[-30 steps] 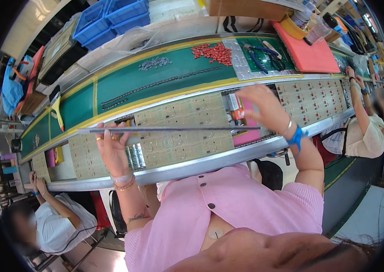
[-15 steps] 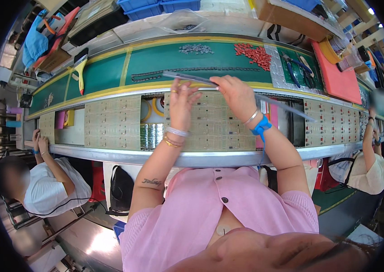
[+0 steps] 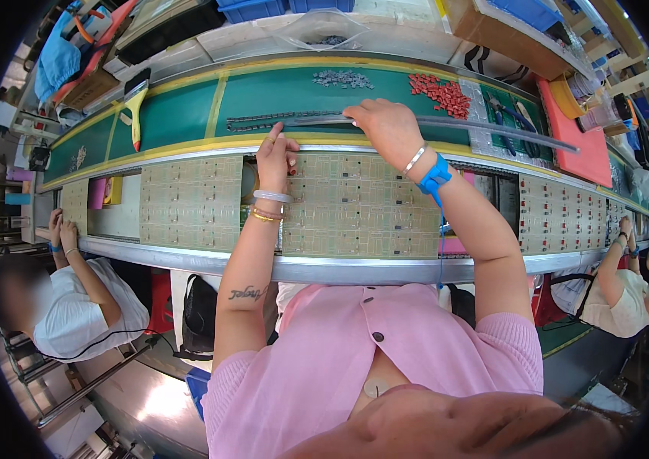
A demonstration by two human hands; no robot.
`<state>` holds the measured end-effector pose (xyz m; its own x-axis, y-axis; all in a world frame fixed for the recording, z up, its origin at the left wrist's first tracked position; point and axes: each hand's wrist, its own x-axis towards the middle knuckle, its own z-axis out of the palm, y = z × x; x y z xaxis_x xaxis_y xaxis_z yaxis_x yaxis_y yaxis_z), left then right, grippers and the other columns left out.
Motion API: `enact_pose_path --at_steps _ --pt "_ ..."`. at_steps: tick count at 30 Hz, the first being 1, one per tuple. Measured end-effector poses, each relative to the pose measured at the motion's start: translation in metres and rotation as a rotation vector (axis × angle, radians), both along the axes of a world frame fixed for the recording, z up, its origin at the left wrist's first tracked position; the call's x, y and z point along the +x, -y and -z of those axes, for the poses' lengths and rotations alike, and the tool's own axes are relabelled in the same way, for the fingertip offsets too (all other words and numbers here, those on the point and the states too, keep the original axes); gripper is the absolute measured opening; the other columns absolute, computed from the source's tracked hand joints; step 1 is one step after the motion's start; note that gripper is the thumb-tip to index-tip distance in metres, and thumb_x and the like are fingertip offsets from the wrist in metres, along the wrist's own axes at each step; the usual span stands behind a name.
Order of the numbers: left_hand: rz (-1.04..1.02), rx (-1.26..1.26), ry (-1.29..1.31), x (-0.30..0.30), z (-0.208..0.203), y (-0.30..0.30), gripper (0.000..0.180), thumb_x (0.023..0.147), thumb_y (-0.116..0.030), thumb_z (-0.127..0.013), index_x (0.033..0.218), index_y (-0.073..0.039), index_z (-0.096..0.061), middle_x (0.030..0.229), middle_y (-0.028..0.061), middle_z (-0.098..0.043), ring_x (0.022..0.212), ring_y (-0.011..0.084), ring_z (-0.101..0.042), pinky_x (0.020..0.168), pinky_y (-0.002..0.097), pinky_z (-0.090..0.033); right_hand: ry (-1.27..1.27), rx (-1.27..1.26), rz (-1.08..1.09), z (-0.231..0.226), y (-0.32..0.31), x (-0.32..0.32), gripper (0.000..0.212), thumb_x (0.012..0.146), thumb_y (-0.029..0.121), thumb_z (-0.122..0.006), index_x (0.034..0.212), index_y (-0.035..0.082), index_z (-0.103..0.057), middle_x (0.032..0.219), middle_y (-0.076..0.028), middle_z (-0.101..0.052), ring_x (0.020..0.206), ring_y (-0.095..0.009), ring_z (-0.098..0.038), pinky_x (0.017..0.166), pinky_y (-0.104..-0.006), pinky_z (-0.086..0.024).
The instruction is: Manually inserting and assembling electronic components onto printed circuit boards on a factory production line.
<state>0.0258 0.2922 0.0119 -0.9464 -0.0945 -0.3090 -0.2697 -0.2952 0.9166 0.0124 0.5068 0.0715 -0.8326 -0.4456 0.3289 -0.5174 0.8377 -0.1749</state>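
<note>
Gripped a long, thin, greyish tube [image 3: 497, 131] firmly in the right hand [image 3: 389, 131], partway along, over the green mat [image 3: 275, 88]. Held its long axis roughly left to right, with a shorter length reaching toward the left hand [image 3: 274, 159] and a longer one sloping rightward, nearer side of the red parts [image 3: 441, 96], to overlap the pink pad [image 3: 569, 115] in view. Pointed the left index finger at the tube's left end, right beside a row of small dark parts [image 3: 248, 122], with the other fingers curled above the circuit boards [image 3: 363, 210]. Could not tell whether that fingertip touched tube or row, nor whether the left hand grasped anything.
</note>
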Motion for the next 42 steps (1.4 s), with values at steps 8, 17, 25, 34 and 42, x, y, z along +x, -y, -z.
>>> enact_pose_path --at_steps 8,17,25,34,42 --pt "-0.009 0.009 -0.013 -0.001 0.001 0.001 0.048 0.093 -0.012 -0.043 0.137 -0.001 -0.029 0.069 0.0012 -0.055 0.047 0.0041 -0.038 0.038 0.0192 -0.031 0.018 0.171 -0.036 -0.019 0.007 -0.013 0.019 0.076 0.012 -0.059 0.094 0.016 -0.062 0.078 -0.003 -0.059 0.077 -0.023 -0.06 0.061 -0.0349 -0.048" --pt "-0.004 -0.002 -0.02 0.0 0.0 -0.002 0.049 0.092 -0.011 -0.042 0.138 0.0 -0.028 0.069 0.0014 -0.055 0.046 0.0039 -0.038 0.038 0.0189 -0.031 -0.006 0.105 -0.05 -0.009 -0.033 -0.004 0.019 0.078 0.014 -0.059 0.096 0.018 -0.062 0.08 -0.001 -0.059 0.078 -0.022 -0.059 0.063 -0.0347 -0.048" --pt "-0.003 -0.012 -0.036 0.0 0.004 0.0 0.049 0.092 -0.01 -0.043 0.138 -0.001 -0.028 0.069 0.0015 -0.055 0.046 0.0042 -0.038 0.038 0.0194 -0.031 -0.005 0.089 0.001 -0.008 -0.095 0.014 0.019 0.078 0.014 -0.06 0.097 0.018 -0.063 0.082 -0.002 -0.059 0.078 -0.023 -0.059 0.064 -0.0343 -0.049" --pt "-0.008 -0.083 -0.078 0.005 -0.002 -0.001 0.047 0.091 -0.01 -0.045 0.136 -0.001 -0.033 0.069 -0.0002 -0.052 0.047 0.0037 -0.039 0.038 0.0194 -0.032 -0.046 0.081 0.112 -0.011 -0.179 0.05 0.022 0.075 0.012 -0.062 0.097 0.017 -0.063 0.084 -0.004 -0.062 0.079 -0.024 -0.06 0.065 -0.0352 -0.049" --pt "-0.043 -0.121 -0.162 0.004 -0.001 -0.001 0.045 0.089 -0.009 -0.046 0.132 -0.002 -0.038 0.068 -0.001 -0.052 0.048 0.0021 -0.037 0.038 0.0176 -0.029 0.029 0.121 0.277 -0.015 -0.243 0.087 0.024 0.078 0.009 -0.058 0.101 0.014 -0.062 0.086 -0.007 -0.061 0.081 -0.027 -0.059 0.068 -0.0363 -0.048"
